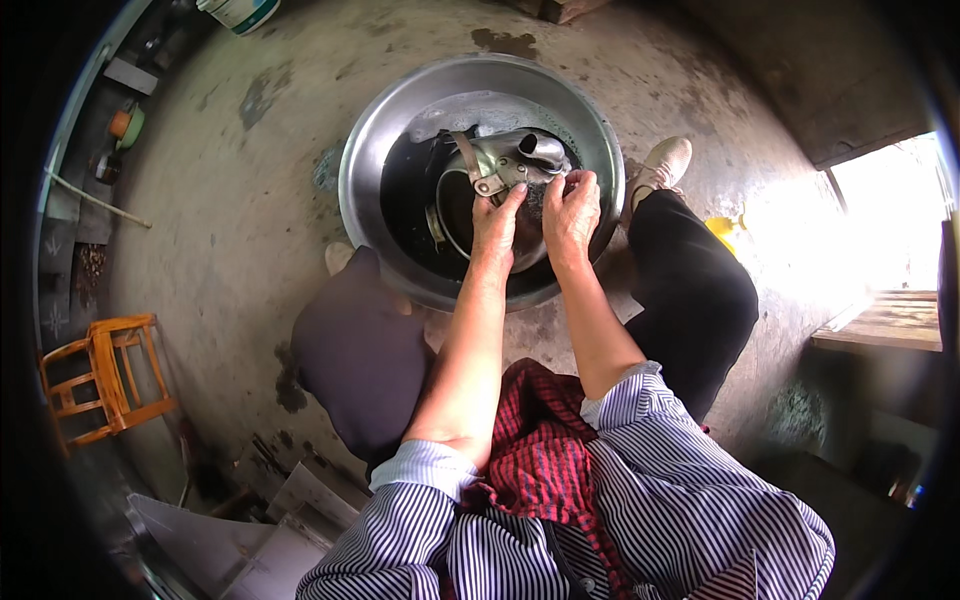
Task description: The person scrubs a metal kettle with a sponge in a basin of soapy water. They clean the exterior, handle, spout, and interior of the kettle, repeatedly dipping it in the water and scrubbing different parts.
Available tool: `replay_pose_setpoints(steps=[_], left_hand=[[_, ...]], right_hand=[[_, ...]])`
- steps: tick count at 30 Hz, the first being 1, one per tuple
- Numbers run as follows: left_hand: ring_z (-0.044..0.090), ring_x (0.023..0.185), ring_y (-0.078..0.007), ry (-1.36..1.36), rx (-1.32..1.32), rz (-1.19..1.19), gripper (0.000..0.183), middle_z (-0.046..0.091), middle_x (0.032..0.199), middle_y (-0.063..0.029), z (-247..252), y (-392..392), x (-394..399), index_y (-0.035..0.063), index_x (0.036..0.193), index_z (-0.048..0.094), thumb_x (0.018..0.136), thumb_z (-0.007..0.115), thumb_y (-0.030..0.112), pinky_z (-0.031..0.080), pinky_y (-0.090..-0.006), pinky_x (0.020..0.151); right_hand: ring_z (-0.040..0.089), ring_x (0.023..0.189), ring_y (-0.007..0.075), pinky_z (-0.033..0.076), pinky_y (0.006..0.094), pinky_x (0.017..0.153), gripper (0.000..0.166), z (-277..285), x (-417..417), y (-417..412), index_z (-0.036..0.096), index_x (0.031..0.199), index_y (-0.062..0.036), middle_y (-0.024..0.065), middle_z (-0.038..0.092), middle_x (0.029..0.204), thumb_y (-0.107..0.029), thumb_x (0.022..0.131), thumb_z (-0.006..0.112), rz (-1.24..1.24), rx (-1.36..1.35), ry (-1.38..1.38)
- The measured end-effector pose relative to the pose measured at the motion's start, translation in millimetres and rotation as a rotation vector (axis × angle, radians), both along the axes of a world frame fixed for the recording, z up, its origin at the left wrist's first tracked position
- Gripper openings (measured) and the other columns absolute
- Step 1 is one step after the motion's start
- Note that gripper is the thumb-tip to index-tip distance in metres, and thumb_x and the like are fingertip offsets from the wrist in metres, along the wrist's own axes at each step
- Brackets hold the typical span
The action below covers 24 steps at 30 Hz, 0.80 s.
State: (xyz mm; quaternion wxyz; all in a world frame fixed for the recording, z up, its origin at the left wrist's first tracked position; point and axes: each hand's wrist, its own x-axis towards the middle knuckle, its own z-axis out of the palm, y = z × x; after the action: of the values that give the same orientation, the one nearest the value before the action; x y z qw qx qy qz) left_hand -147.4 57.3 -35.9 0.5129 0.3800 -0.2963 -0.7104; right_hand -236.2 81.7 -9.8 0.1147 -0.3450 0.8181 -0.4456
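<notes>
A large round metal basin (361, 196) stands on the floor between my feet, with dark water and some suds inside. In it lies a metal kettle (487, 150), its spout pointing up and away from me and its flat handle bracket standing at the near left of the spout. My left hand (496, 225) grips the kettle beside the riveted bracket, thumb on top. With bent fingers my right hand (571, 214) holds a dark, mesh-like scouring pad (535, 201) against the kettle just below the spout. The kettle's lower part is partly hidden by my hands and the water.
A wooden chair (112, 375) stands at the left. A white and green bucket (244, 13) is at the top left. Near my right leg is a yellow plastic object (724, 229). Grey panels (225, 547) lie at the lower left, and a stick (97, 198) juts in at the left.
</notes>
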Motion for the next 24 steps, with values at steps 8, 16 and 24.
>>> replay_pose_setpoints(steps=[8,16,24], left_hand=[[0.055,0.092,-0.0127,0.036,0.056,-0.068,0.031,0.061,0.1,-0.0024,-5,-4,3,0.0034,0.106,0.056,0.076,0.065,0.003,0.041,-0.0271,0.084],[0.059,0.083,-0.014,0.069,0.091,-0.098,0.019,0.063,0.091,-0.0046,4,-14,18,0.0032,0.097,0.061,0.078,0.062,0.005,0.046,-0.0291,0.076],[0.053,0.097,-0.0157,-0.093,0.111,-0.038,0.033,0.058,0.106,-0.0075,-1,-8,18,0.0021,0.111,0.055,0.083,0.061,0.018,0.041,-0.0315,0.085]], right_hand=[[0.051,0.097,0.0312,0.04,0.0436,0.078,0.021,9,-1,14,0.052,0.089,-0.0043,0.0139,0.053,0.099,-0.021,0.078,0.058,0.07,0.131,0.375],[0.046,0.108,0.0258,0.035,0.0421,0.088,0.043,21,8,37,0.055,0.104,-0.017,0.0037,0.051,0.112,-0.023,0.065,0.071,0.582,-0.032,0.471],[0.049,0.095,0.0309,0.042,0.0392,0.083,0.047,13,11,40,0.055,0.103,-0.0115,0.0102,0.051,0.103,-0.005,0.059,0.07,0.527,-0.072,0.373]])
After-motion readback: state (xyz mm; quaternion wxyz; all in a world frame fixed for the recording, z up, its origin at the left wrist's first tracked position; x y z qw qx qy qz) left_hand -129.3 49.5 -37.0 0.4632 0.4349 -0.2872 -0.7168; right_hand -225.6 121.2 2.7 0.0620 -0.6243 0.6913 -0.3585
